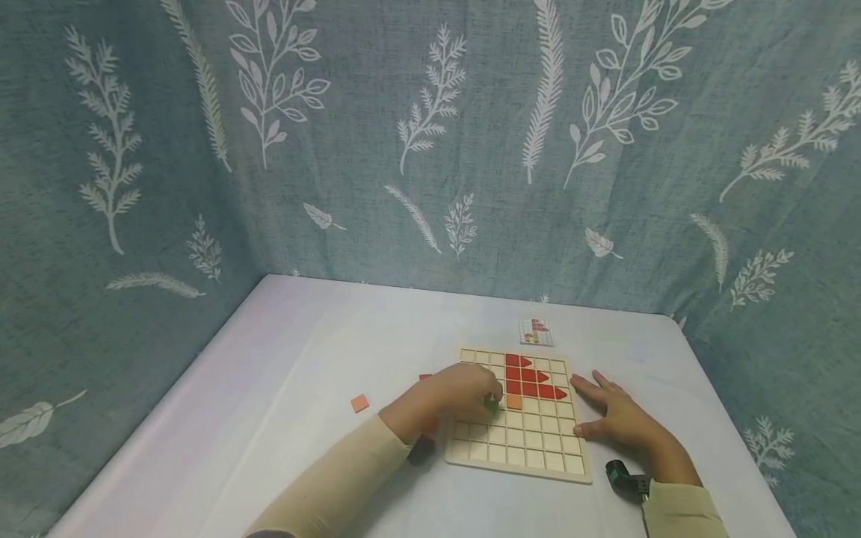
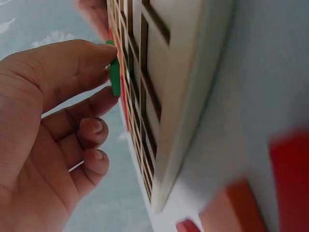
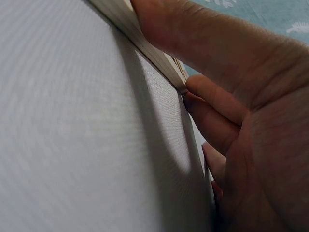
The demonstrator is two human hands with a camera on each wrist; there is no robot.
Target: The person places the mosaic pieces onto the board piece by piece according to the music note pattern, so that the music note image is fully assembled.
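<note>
A small green tile is pinched between the thumb and fingers of my left hand, over the wooden grid board. In the left wrist view the tile stands close to the board's surface; whether it touches is hard to tell. Three rows of red pieces, each pointed at its right end, lie in the board's upper cells. Below them sits an orange tile, just right of the green one. My right hand rests at the board's right edge, fingers spread, thumb and fingertips touching the rim.
A loose orange tile lies on the white table left of the board. Other red and orange pieces lie near the board's left side, partly hidden by my left arm. A small pattern card is behind the board.
</note>
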